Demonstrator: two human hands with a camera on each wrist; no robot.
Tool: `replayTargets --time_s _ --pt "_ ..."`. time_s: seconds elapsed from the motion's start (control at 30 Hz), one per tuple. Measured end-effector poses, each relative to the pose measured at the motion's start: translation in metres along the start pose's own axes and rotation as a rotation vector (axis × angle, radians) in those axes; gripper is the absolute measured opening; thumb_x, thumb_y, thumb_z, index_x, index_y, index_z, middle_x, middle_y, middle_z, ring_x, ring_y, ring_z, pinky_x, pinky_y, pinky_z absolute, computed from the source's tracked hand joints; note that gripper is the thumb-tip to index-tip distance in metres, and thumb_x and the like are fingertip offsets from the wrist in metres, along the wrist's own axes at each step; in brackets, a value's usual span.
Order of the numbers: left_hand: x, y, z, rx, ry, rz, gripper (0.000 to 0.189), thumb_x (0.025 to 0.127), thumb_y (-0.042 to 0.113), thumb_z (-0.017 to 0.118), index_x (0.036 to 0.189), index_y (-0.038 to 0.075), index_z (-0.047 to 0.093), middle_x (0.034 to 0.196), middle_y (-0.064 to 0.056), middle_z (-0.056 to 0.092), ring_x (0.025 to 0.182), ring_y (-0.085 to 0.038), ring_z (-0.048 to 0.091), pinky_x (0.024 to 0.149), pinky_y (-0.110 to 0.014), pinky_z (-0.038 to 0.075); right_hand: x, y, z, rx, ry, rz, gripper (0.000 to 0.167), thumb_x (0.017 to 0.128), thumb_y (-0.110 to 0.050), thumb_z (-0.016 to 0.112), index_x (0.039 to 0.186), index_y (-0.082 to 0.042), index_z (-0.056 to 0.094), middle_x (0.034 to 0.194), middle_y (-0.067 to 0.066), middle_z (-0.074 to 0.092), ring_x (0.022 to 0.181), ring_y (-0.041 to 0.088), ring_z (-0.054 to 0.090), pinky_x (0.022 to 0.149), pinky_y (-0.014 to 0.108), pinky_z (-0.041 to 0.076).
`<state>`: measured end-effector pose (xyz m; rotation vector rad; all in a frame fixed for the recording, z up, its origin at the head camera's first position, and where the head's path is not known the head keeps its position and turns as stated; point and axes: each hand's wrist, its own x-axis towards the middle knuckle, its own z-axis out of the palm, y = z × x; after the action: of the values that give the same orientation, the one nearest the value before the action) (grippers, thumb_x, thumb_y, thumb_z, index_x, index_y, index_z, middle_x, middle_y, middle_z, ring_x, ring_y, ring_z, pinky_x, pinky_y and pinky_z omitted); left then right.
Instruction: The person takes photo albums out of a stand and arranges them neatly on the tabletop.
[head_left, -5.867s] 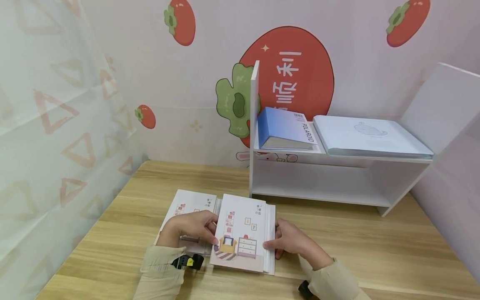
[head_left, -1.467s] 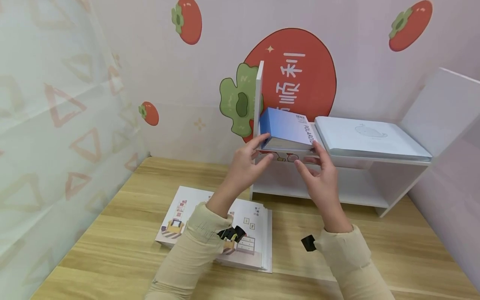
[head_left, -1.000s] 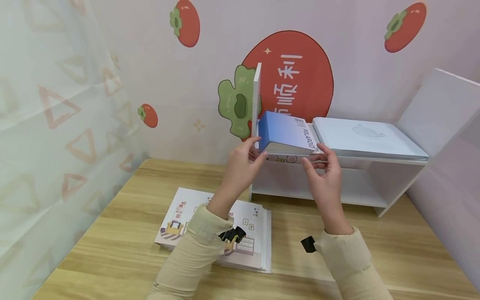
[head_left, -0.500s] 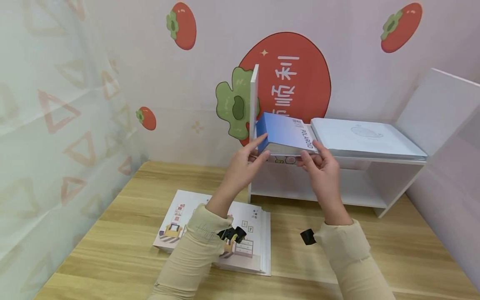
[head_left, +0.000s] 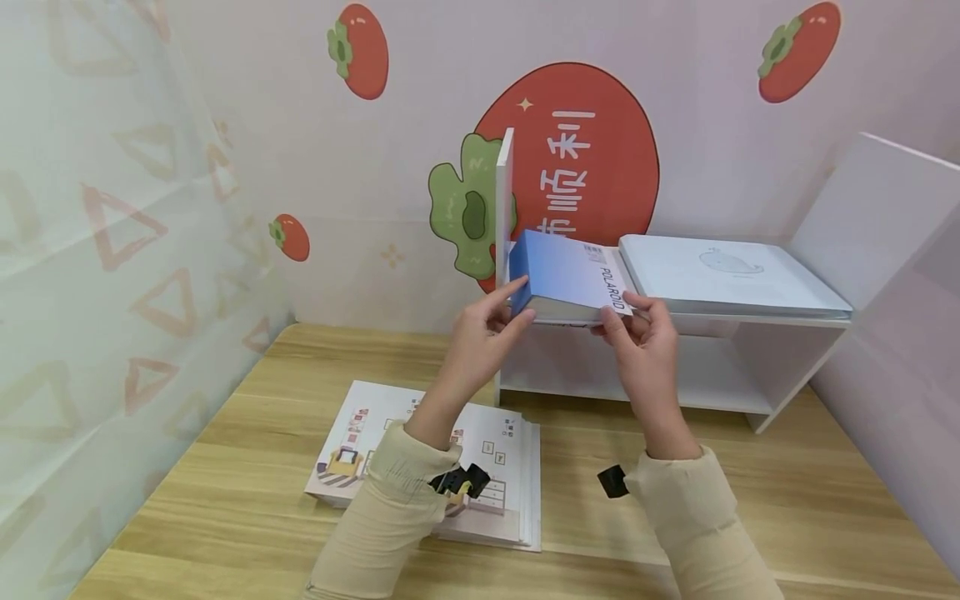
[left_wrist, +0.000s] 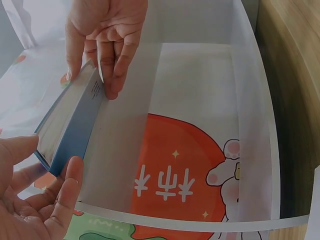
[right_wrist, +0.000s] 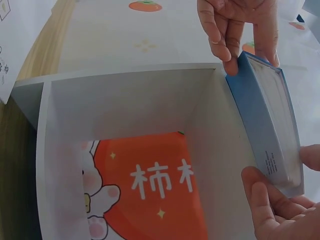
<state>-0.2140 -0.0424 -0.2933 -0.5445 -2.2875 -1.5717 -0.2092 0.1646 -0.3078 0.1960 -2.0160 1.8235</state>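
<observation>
A thick blue-and-white photo album [head_left: 566, 271] lettered POLAROID lies at the left end of the white shelf's upper board, its near edge jutting past the front. My left hand [head_left: 480, 337] grips its near left corner by the blue spine. At the near right corner, my right hand [head_left: 645, 342] pinches it, thumb over the cover and fingers beneath. The left wrist view shows the album [left_wrist: 77, 112] tilted between both hands, its underside and spine visible. From the right wrist, the album's blue underside [right_wrist: 252, 120] and pale page edges appear.
To the right on the same board lies a large pale album [head_left: 738, 271] with a whale drawing. Two stacks of white illustrated booklets [head_left: 491, 425] lie on the wooden table [head_left: 225, 467], partly under my left forearm. The shelf's upright left panel [head_left: 504, 192] stands close beside the photo album.
Both hands have left the booklets on the table and reached up to the shelf. They have taken hold of the photo album, which has shifted slightly toward me.
</observation>
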Motion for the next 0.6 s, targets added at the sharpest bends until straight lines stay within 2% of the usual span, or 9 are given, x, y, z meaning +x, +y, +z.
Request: replayTargets --time_s 0.1,0.2,0.43,0.6 --pt "-0.003 0.001 -0.002 -0.003 0.003 0.000 0.044 0.097 0.025 0.066 0.139 0.014 0.059 0.082 -0.012 0.066 0.071 -0.016 0.059 0.065 -0.021 0.049 -0.003 -0.002 0.002 0.006 0.000 0.010 0.047 0.100 -0.021 0.059 0.135 0.004 0.040 0.128 0.021 0.060 0.082 -0.002 0.067 0.082 0.009 0.053" --pt "-0.005 0.003 -0.001 -0.008 0.007 -0.027 0.045 0.096 0.028 0.066 0.137 0.011 0.059 0.082 -0.011 0.066 0.072 -0.016 0.060 0.065 -0.021 0.049 -0.005 -0.002 0.002 0.029 0.011 0.012 0.045 0.100 -0.020 0.060 0.132 0.004 0.039 0.129 0.020 0.059 0.081 -0.003 0.068 0.082 0.010 0.053" --pt "-0.007 0.005 0.001 -0.063 0.059 -0.061 0.042 0.096 0.030 0.067 0.126 0.001 0.062 0.083 -0.015 0.069 0.073 -0.026 0.071 0.067 -0.026 0.058 -0.011 -0.003 0.003 0.106 0.032 0.036 0.042 0.097 -0.017 0.064 0.127 0.000 0.041 0.128 0.018 0.058 0.085 -0.001 0.070 0.083 0.012 0.054" --pt "-0.011 0.007 0.003 -0.060 0.064 -0.080 0.042 0.095 0.034 0.068 0.123 0.004 0.064 0.082 -0.014 0.071 0.069 -0.018 0.071 0.066 -0.026 0.057 -0.016 -0.002 0.001 0.132 0.054 0.079 0.036 0.096 -0.014 0.065 0.126 -0.007 0.045 0.123 0.008 0.059 0.090 0.001 0.067 0.083 0.013 0.054"
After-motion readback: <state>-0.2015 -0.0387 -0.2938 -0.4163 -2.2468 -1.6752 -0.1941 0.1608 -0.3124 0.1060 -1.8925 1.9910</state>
